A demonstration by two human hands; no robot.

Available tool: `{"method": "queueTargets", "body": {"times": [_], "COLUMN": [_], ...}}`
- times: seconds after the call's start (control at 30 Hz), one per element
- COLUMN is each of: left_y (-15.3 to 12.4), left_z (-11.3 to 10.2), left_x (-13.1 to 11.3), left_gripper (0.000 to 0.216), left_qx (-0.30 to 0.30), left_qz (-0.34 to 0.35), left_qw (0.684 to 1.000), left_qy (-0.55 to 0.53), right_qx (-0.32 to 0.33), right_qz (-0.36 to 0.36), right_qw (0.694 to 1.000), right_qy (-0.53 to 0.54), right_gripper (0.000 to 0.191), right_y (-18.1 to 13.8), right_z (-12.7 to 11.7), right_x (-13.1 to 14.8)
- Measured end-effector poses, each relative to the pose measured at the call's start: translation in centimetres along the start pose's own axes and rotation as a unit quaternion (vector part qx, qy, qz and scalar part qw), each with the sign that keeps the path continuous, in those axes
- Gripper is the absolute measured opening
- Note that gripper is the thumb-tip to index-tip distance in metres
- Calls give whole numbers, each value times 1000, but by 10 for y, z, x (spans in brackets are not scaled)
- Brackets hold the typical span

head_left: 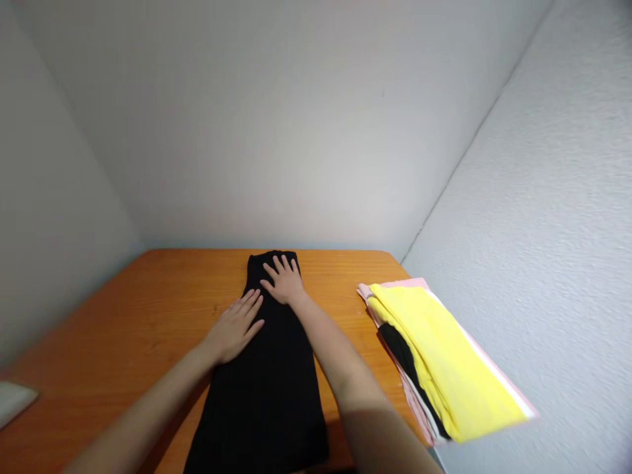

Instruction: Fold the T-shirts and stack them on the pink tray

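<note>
A long black garment (269, 388), folded into a narrow strip, lies flat along the middle of the table from its back edge toward me. My left hand (234, 327) rests palm down on its left side, fingers stretched out and pointing away. Farther up, near the garment's far end, my right hand (284, 281) presses flat with its fingers spread. Neither hand grips the cloth. What kind of garment it is, I cannot tell.
On the right side of the wooden table (148, 309) lies a stack of folded clothes (444, 362), yellow on top with black, white and pink below. A white object (14, 401) sits at the left edge. Walls stand behind and on both sides.
</note>
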State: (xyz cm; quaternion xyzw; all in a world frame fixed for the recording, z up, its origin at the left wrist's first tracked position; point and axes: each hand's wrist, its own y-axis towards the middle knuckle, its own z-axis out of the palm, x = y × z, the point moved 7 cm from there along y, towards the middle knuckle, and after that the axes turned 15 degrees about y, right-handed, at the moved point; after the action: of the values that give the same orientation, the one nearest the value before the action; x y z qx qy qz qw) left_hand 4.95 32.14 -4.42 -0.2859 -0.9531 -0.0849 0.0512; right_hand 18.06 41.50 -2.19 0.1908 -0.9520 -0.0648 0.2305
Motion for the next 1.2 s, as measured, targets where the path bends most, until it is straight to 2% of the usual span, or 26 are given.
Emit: {"method": "queueTargets", "body": {"times": [0.07, 0.17, 0.23, 0.37, 0.53, 0.67, 0.87, 1.0, 1.07, 1.13, 1.2], "left_y": [0, 0, 0, 0, -1, -2, -9, -24, -33, -38, -41], "left_z": [0, -1, -1, 1, 3, 3, -7, -34, -45, -48, -44], "left_x": [-1, -1, -2, -3, -3, -4, -7, -25, -39, -51, -62], "left_gripper": [67, 68, 68, 68, 68, 68, 65, 54, 51, 53, 58], "left_qx": [-5, -12, -14, -22, -32, -37, -39, -67, -80, -76, -58], "left_qz": [-2, -5, -3, 0, 6, 6, 9, 73, 97, 78, 46], "left_qw": [1000, 1000, 1000, 1000, 999, 999, 999, 994, 991, 994, 997], "left_qy": [9, 22, 23, 15, 15, 24, 29, 34, 36, 31, 18], "right_qx": [-20, -3, 9, 63, 120, 127, 155, 175, 183, 171, 133], "right_qz": [-31, -66, -58, -24, -97, -139, -116, -107, -103, -88, -64], "right_qw": [999, 997, 998, 998, 987, 980, 977, 973, 970, 973, 983], "right_qy": [-24, -28, -14, 8, 37, 64, 86, 107, 121, 125, 113], "right_gripper": [62, 62, 63, 62, 70, 69, 69, 69, 69, 69, 69], "right_y": [-6, -22, -39, -90, -166, -216, -267, -290, -291, -280, -258], "right_z": [-9, -15, -17, -10, -5, -17, -39, -51, -55, -58, -60], "right_x": [11, 26, 32, 40, 70, 89, 93, 95, 95, 89, 79]}}
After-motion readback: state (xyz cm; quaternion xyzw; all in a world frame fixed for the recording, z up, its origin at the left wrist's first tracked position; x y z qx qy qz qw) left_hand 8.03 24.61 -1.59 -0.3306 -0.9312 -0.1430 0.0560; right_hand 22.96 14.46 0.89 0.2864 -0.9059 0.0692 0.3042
